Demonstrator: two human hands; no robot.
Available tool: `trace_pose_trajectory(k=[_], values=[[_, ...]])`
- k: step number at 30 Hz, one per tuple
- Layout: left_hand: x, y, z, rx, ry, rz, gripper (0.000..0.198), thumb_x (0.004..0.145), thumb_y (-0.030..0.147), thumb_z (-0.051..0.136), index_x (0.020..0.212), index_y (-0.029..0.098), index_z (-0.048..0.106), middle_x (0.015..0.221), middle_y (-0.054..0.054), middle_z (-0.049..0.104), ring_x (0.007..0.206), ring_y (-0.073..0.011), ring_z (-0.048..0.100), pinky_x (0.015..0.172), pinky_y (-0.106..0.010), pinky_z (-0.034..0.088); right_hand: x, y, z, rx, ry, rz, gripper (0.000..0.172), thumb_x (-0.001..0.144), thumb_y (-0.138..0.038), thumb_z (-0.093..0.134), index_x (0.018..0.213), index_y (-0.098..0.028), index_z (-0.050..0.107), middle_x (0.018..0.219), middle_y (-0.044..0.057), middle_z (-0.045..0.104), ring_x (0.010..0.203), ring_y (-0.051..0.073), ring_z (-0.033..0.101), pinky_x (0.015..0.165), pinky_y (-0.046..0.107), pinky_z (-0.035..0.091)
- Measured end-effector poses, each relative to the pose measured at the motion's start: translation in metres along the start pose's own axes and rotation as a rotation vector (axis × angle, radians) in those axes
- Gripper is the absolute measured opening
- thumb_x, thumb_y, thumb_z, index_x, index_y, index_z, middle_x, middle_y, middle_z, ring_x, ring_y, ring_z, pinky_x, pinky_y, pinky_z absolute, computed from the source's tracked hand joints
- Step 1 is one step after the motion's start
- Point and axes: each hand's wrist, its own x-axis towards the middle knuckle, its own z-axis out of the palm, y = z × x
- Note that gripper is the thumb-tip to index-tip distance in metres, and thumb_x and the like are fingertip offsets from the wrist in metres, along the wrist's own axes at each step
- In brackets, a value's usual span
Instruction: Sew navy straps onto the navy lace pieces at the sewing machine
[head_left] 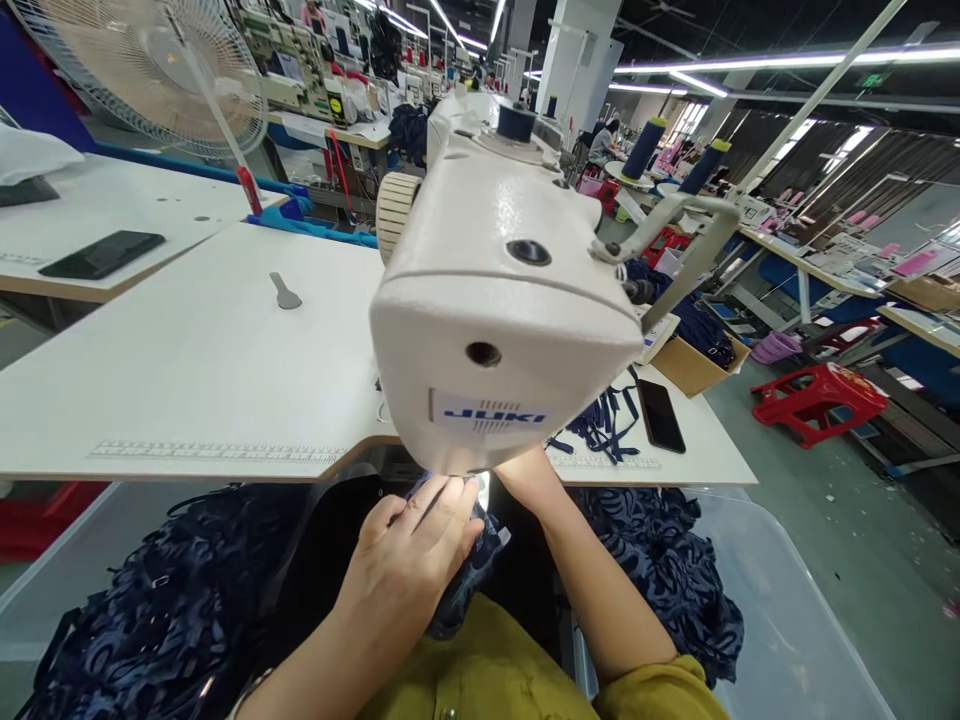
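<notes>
A white JUKI sewing machine [480, 390] fills the middle of the view, its head end turned toward me. Just below it, my left hand [420, 540] has its fingers bent together over a navy patterned garment piece [469, 580], which hangs down toward my lap. A small white tag shows at that cloth's edge. My right hand [529, 475] reaches in under the machine head from the right; its fingers are hidden behind the head, so what they touch does not show. The needle area is also covered.
Navy patterned cloth piles [165, 600] lie in clear plastic bins [795, 620] on both sides of my lap. Navy straps [604, 425] and a phone [661, 415] rest right of the machine. A flat metal piece [285, 292] lies on the white table [187, 370]. A fan [150, 60] stands behind.
</notes>
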Motion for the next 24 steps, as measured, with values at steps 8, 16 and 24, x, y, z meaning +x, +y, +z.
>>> trace_pose_trajectory(k=[8,16,24], values=[[-0.0012,0.0009,0.0007,-0.025,-0.008,-0.008,0.027,0.091,0.022,0.056,0.117,0.021,0.061,0.110,-0.003,0.071,0.098,-0.0166,0.065,0.079,-0.033,0.033,-0.0023,0.0008,0.0057,0.029,0.000,0.031,0.023,0.077,-0.020,0.053,0.098,-0.019,0.064,0.055,-0.004,0.051,0.064,0.017,0.055,0.071,0.033,0.048],[-0.0019,0.0013,0.0009,-0.017,-0.042,-0.030,0.028,0.092,0.022,0.053,0.119,0.021,0.060,0.111,-0.003,0.071,0.100,-0.0164,0.064,0.079,-0.032,0.034,-0.0014,-0.0010,0.0012,0.015,-0.023,0.010,0.021,0.077,-0.021,0.053,0.096,-0.020,0.063,0.058,-0.003,0.054,0.067,0.018,0.057,0.072,0.034,0.049],[-0.0017,0.0095,0.0023,0.032,-0.032,-0.050,0.028,0.091,0.021,0.055,0.118,0.017,0.061,0.109,-0.004,0.071,0.097,-0.0179,0.066,0.081,-0.034,0.034,0.0018,0.0034,0.0004,-0.003,-0.025,0.011,0.020,0.076,-0.022,0.058,0.095,-0.022,0.063,0.069,0.002,0.062,0.089,0.026,0.061,0.085,0.041,0.048]])
